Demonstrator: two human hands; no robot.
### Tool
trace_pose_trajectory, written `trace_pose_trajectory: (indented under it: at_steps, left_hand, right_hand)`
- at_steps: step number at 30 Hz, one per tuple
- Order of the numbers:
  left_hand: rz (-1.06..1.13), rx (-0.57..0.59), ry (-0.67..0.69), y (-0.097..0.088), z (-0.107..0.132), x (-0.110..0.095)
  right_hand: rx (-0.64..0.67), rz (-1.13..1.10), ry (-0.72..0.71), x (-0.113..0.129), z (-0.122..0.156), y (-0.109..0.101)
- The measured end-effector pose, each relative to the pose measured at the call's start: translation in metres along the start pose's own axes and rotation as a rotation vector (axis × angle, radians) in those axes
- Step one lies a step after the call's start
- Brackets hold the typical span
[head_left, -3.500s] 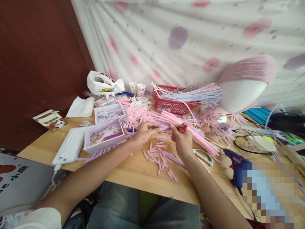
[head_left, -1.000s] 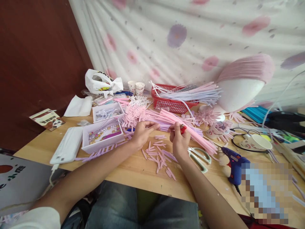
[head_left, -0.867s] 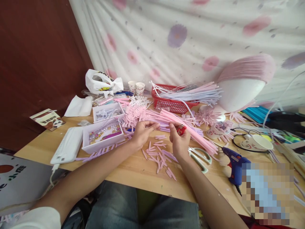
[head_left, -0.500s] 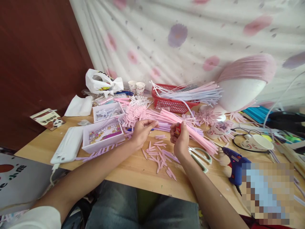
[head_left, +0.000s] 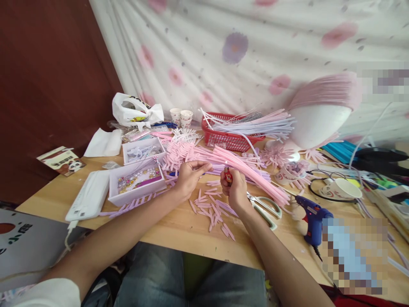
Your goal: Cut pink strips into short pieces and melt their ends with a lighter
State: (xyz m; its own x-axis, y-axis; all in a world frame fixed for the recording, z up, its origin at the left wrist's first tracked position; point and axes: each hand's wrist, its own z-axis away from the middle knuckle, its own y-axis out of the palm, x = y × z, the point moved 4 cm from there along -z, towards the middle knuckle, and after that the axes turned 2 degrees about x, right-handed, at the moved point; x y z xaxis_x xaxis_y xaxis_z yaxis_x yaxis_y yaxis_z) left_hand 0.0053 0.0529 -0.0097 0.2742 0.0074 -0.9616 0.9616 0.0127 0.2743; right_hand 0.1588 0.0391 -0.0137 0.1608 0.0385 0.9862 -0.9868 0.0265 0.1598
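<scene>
My right hand (head_left: 237, 187) is wrapped round a red lighter (head_left: 228, 176), its metal top pointing up and a small bright spot just above it. To its left, my left hand (head_left: 189, 179) is closed in a pinch, fingertips toward the lighter. Whatever sits in that pinch is too small to make out. Below and between both hands, short pink pipe cleaner pieces (head_left: 211, 207) lie scattered on the wooden table (head_left: 179, 230). Behind the hands runs a bundle of long pink pipe cleaners (head_left: 255, 172). Green-handled scissors (head_left: 270, 207) lie right of my right wrist.
A red basket (head_left: 220, 138) of pipe cleaners stands at the back. White boxes (head_left: 137, 198) of beads and a white power strip (head_left: 87, 196) are on the left. On the right are a blue glue gun (head_left: 315, 217), paper cups (head_left: 341, 188) and a white head form (head_left: 319, 123).
My right hand has moved slightly left and turned, so more of the lighter shows and a bright spot appears at its top. My left hand stays in its pinch.
</scene>
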Motion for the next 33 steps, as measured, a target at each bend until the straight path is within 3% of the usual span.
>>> trace_pose_trajectory:
  at_steps: [5, 10, 15, 22, 26, 33]
  left_hand:
    - [-0.017, 0.002, 0.004, 0.000, -0.001, 0.001]
    - [-0.020, 0.008, -0.007, -0.001, -0.001, 0.003]
    - [-0.051, 0.035, 0.016, 0.001, 0.001, -0.001]
    - [-0.037, 0.019, 0.000, 0.000, -0.001, 0.001]
    - [-0.029, 0.013, -0.013, -0.001, -0.002, 0.001]
    - [-0.023, -0.002, -0.023, -0.001, -0.002, 0.001]
  right_hand:
    - [0.013, 0.017, -0.018, -0.001, 0.000, 0.000]
    - [-0.086, 0.033, -0.178, 0.001, -0.002, -0.007]
    - [-0.089, 0.148, -0.282, 0.000, -0.004, -0.007]
    - [-0.151, 0.098, -0.254, -0.001, -0.003, -0.010]
    - [-0.111, 0.021, -0.230, 0.001, -0.003, -0.009]
    - [-0.163, 0.196, -0.277, -0.003, -0.003, -0.011]
